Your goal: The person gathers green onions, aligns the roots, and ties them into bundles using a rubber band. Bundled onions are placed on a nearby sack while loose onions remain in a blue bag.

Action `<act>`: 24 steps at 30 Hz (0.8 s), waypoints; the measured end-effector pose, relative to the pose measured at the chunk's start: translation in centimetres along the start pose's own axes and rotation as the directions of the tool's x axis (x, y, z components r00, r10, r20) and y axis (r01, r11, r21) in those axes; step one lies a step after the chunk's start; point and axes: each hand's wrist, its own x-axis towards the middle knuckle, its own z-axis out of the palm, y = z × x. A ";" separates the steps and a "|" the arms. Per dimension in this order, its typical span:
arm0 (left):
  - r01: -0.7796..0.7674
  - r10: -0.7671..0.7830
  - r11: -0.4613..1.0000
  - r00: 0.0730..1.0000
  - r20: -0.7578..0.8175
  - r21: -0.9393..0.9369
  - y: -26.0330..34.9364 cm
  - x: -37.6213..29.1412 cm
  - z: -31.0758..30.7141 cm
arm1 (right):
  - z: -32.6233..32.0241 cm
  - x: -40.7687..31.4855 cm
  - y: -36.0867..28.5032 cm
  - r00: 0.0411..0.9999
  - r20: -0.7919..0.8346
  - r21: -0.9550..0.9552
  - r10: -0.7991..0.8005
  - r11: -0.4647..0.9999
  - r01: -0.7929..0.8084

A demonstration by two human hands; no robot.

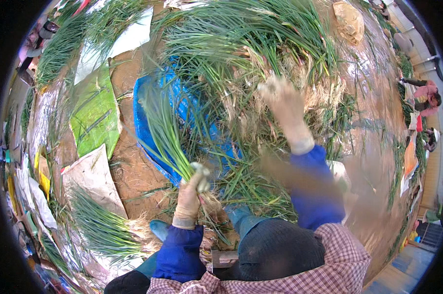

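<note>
My left hand, in a soiled light glove, is closed around a bunch of green onions; their leaves point up and left, and the roots hang below the hand. My right hand, gloved too and blurred, is at the root ends of a large heap of green onions. Whether its fingers hold any stalk cannot be told. Loose leaves and roots lie between the hands, partly over a blue printed sheet.
At the lower left, more green onions lie near a whitish sack. A green sack is on the muddy floor beyond. A tan bag lies at the upper right. Other people, one in pink, are at the far edges.
</note>
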 end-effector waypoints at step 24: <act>0.248 -0.207 0.946 0.958 -0.200 0.207 -2.3 2.5 -1.0 | 6.5 -12.0 -8.8 0.589 0.729 0.561 -0.348 0.797 -0.224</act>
